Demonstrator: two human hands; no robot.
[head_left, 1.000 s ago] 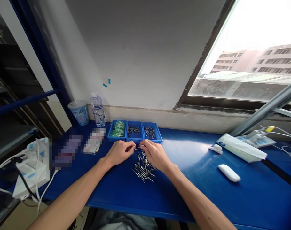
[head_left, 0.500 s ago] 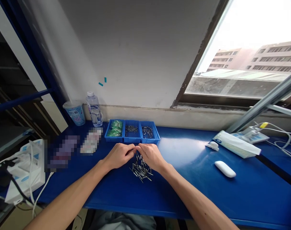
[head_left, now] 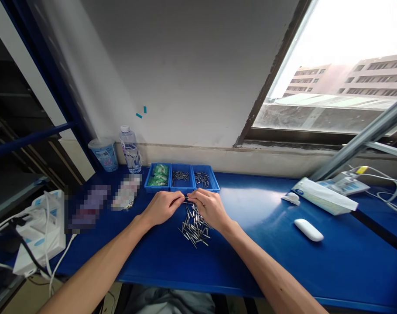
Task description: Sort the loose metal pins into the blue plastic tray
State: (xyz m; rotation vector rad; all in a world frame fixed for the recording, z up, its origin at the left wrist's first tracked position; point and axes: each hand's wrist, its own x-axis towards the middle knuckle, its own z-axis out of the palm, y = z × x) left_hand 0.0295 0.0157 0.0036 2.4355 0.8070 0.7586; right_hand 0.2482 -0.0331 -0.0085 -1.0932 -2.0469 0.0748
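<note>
Both hands meet above a loose pile of thin metal rivets [head_left: 196, 229] on the blue table. My left hand [head_left: 162, 206] is closed in a pinch at a small metal piece between the hands. From the other side, my right hand [head_left: 210, 208] pinches the same spot, its fingers partly over the pile. Just behind the hands stand three joined blue bins: the left bin [head_left: 157, 190] holds green packets, while the middle bin [head_left: 182, 190] and the right bin [head_left: 214, 185] hold small metal pieces. The held piece is mostly hidden by the fingertips.
A water bottle [head_left: 131, 150] and a blue cup [head_left: 104, 155] stand at the back left, near a power strip [head_left: 43, 235] with cables. On the right lie a white case [head_left: 309, 230], a crumpled white piece [head_left: 292, 198] and a white packet [head_left: 324, 196].
The hands have parted slightly at the fingertips, and a small metal piece now shows between them. The whole view has shifted a little.
</note>
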